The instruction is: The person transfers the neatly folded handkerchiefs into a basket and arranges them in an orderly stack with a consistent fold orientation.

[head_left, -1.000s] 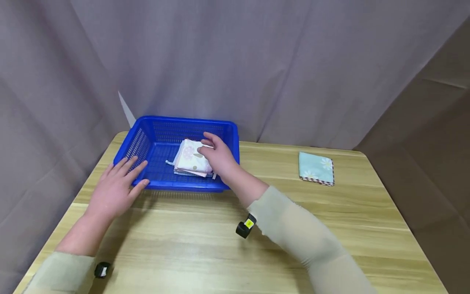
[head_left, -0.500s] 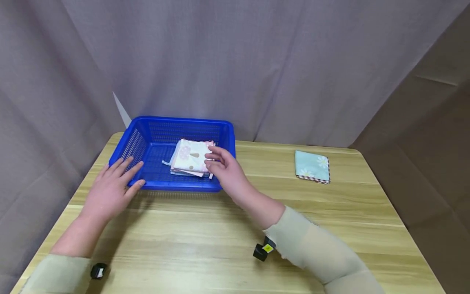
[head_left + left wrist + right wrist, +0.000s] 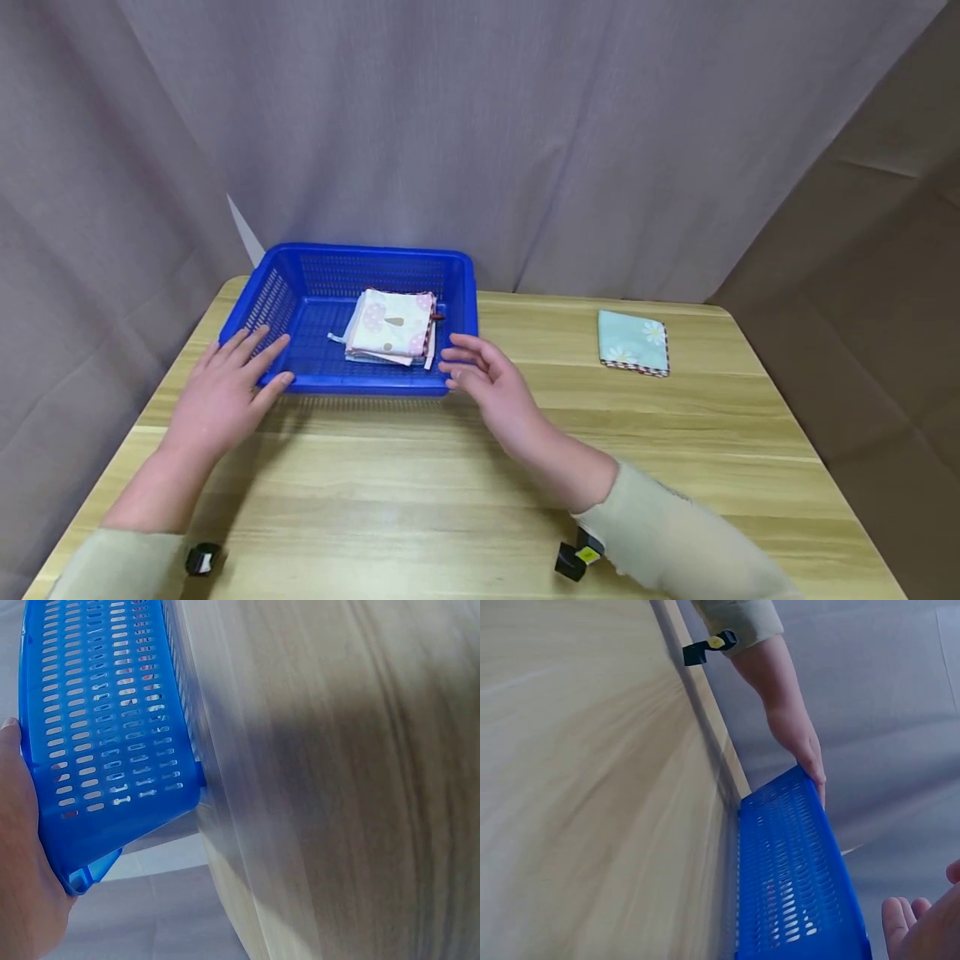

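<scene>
1. Left hand [image 3: 221, 396]: fingers spread flat, resting against the near left corner of the basket [image 3: 303, 379].
2. Right hand [image 3: 491, 387]: fingers loosely extended, holding nothing, just beside the basket's near right corner.
3. Folded cloths [image 3: 390, 327]: stacked inside the basket, beyond and between both hands.
4. Light blue cloth [image 3: 632, 342]: flat on the counter [image 3: 420, 492], well right of the right hand.

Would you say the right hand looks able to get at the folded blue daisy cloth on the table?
Probably yes: the right hand is open and holds nothing, and only bare table lies between it and the cloth.
</scene>
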{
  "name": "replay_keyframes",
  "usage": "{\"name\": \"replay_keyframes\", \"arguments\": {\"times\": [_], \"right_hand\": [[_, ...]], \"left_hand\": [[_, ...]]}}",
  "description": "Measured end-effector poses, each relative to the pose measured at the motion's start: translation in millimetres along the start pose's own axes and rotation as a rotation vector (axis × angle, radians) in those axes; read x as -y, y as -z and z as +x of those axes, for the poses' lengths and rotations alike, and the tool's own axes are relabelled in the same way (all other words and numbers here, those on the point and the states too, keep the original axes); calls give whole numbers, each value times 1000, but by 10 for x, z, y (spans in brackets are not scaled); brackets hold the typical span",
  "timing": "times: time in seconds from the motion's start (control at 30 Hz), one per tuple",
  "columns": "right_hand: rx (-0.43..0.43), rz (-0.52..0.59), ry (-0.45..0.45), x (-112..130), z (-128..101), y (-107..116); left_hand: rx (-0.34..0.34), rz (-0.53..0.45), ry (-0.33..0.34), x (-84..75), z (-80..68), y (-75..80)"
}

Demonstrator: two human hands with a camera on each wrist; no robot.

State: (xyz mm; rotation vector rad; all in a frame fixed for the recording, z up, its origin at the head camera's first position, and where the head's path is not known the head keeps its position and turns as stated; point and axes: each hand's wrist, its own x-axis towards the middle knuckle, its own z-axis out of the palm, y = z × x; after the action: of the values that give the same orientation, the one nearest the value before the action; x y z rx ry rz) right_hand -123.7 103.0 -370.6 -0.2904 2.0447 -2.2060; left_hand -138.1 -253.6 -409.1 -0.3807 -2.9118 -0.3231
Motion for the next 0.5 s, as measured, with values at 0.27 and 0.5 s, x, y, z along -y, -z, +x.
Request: {"name": "replay_keyframes", "arguments": {"times": [0.27, 0.5], "right_hand": [[-2, -39, -40, -111, -222, 240], [-63, -64, -113, -193, -386, 411]], "left_hand": [[-12, -8, -24, 22, 4, -22], [-13, -20, -22, 32, -8, -27]]}}
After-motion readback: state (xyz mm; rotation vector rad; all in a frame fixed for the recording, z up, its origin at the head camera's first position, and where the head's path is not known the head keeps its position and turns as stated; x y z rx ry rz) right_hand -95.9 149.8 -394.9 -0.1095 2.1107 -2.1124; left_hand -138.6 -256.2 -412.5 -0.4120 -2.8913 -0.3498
